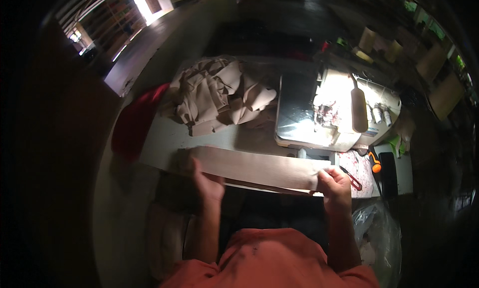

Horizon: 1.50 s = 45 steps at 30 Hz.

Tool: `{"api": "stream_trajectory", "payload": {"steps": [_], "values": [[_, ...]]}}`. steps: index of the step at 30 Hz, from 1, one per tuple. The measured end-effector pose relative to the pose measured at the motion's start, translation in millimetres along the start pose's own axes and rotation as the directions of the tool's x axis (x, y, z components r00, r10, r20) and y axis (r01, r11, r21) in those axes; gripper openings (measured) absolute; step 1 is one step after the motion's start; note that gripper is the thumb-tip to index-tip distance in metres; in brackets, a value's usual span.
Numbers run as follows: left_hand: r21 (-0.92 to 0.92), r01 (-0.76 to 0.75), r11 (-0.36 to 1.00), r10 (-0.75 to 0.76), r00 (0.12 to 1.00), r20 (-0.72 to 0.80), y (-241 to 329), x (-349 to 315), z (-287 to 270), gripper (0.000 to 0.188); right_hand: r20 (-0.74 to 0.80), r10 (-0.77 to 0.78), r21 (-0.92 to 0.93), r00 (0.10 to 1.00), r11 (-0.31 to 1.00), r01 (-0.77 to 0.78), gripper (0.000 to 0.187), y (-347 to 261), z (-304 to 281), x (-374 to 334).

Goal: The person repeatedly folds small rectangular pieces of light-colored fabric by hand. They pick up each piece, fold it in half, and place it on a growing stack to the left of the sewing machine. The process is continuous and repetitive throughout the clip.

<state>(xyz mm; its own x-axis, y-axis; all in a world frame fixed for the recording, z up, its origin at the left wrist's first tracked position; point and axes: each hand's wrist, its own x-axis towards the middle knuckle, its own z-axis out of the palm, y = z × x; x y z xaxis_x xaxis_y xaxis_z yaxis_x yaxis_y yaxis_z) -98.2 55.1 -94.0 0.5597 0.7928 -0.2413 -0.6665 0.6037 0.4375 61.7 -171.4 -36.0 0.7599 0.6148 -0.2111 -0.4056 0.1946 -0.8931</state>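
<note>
A long beige fabric strip (pixel 254 168) stretches between my hands above the near edge of the white sewing table (pixel 164 145). My right hand (pixel 335 188) pinches its right end, thumb on top. My left hand (pixel 208 184) is by the left end, fingers stretched out and thumb apart, touching or very near the strip; part of it is hidden. Beyond the strip lies a heaped pile of similar beige pieces (pixel 212 96). To the right of the pile stands a sewing machine (pixel 386 96), brightly lit by its lamp.
Red cloth (pixel 137 121) hangs over the table's left side. Near my right hand lie a red-handled tool (pixel 355 182), an orange-handled tool (pixel 375 165) and a dark phone (pixel 387 173). A clear plastic bag (pixel 376 238) hangs below. Thread cones (pixel 366 38) stand behind the machine.
</note>
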Motion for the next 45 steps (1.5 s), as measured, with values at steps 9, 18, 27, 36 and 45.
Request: {"api": "stream_trajectory", "payload": {"steps": [9,18,27,36,45], "values": [[0.635,-0.769,-0.073,-0.169,0.637,0.752,-43,-40,87,0.048,0.128,0.133,0.085,0.983,0.986,-0.144,0.023,7,27,10],[0.562,-0.824,-0.069,-0.412,0.537,0.736,-68,-34,101,0.065,0.192,0.033,-0.063,0.981,0.998,-0.021,0.019,-5,19,-3],[0.883,-0.323,0.341,-0.509,0.726,0.462,-65,-9,131,0.019,0.129,0.011,-0.065,0.992,0.998,-0.003,0.018,-11,19,-2],[0.416,-0.900,-0.131,-0.289,0.437,0.852,-98,33,143,0.012,-0.030,-0.217,-0.098,0.976,0.972,0.213,0.027,2,15,42],[0.351,-0.917,-0.188,-0.441,0.398,0.804,-99,45,146,0.015,-0.056,-0.177,0.035,0.983,0.983,0.179,0.020,20,10,51]]}}
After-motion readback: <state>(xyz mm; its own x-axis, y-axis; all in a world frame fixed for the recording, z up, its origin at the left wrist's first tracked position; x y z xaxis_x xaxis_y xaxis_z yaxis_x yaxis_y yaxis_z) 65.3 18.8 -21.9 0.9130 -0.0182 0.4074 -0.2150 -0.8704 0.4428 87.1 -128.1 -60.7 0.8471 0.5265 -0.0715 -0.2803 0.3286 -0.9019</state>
